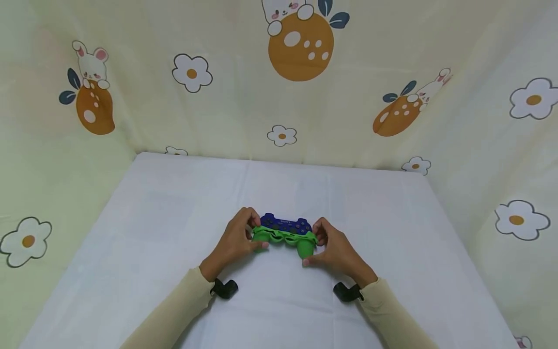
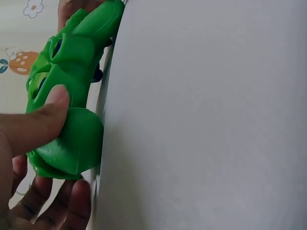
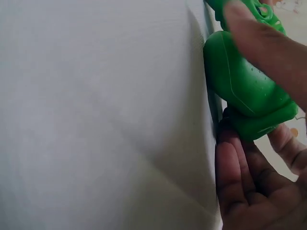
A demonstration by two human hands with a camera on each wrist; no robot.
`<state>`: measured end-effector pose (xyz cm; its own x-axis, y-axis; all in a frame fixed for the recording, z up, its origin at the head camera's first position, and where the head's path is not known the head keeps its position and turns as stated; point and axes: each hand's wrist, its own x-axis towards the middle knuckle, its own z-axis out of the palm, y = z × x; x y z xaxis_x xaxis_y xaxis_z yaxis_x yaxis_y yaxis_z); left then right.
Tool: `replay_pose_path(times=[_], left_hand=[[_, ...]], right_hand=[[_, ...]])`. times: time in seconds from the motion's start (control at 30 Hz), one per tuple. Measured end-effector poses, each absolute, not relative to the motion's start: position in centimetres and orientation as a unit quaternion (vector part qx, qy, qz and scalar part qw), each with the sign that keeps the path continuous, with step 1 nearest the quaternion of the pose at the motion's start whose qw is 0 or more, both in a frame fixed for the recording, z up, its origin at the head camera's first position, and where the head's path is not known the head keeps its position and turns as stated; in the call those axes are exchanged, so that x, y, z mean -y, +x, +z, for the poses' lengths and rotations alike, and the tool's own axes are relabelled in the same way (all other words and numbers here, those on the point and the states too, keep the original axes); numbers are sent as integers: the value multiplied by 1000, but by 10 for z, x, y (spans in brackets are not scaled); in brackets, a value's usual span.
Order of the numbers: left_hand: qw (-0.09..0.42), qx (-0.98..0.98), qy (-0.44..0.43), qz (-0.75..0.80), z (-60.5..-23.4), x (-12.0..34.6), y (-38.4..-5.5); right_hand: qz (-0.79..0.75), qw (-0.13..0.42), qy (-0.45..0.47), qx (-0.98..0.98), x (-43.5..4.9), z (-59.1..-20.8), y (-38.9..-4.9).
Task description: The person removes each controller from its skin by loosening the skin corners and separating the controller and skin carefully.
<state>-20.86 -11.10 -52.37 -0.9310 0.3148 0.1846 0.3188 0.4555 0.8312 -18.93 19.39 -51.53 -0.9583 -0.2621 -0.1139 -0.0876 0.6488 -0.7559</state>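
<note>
A dark blue game controller [image 1: 285, 225] with "SONY" lettering lies near the middle of the table, its far side bare. Over its near side and handles sits a bright green, rubbery-looking cover [image 1: 305, 248]. My left hand [image 1: 237, 236] grips the left end; in the left wrist view, the thumb lies on the green handle [image 2: 79, 139] and the fingers bend round the end. At the opposite end my right hand [image 1: 337, 247] holds the cover, its thumb across the green handle [image 3: 240, 76] and its fingers curled beneath in the right wrist view. The controller's underside is hidden.
A white cloth [image 1: 187, 194] covers the table. Behind it and along both sides hang pale curtains [image 1: 235, 106] printed with flowers and rabbits on orange fruit. Each wrist wears a small black camera [image 1: 225, 289].
</note>
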Motion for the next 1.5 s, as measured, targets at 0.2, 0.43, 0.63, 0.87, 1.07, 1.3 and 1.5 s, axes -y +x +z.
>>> replay_pose_path(times=[0.2,0.43,0.63,0.87,1.07,1.3,1.5], left_hand=[[-31,863,-184,-469,-528,112,-201],[-41,861,-199,-467,-534,110,-196],[-47,828,-184,-528,-539,114,-197],[-70,794,-175,-578,-538,119,-200],[-82,782,-183,-590,-532,120,-201],[-92,784,-176,-588,-528,119,-204],[-80,788,-165,-588,-528,116,-204]], right_hand=[[-386,95,-139,-907,-194,-521,-186],[-409,73,-134,-900,-203,-526,-184],[-502,85,-125,-851,-211,-533,-186],[-559,88,-135,-813,-213,-532,-190],[-579,91,-145,-797,-215,-529,-193],[-597,83,-163,-781,-217,-530,-197],[-620,63,-148,-768,-215,-531,-199]])
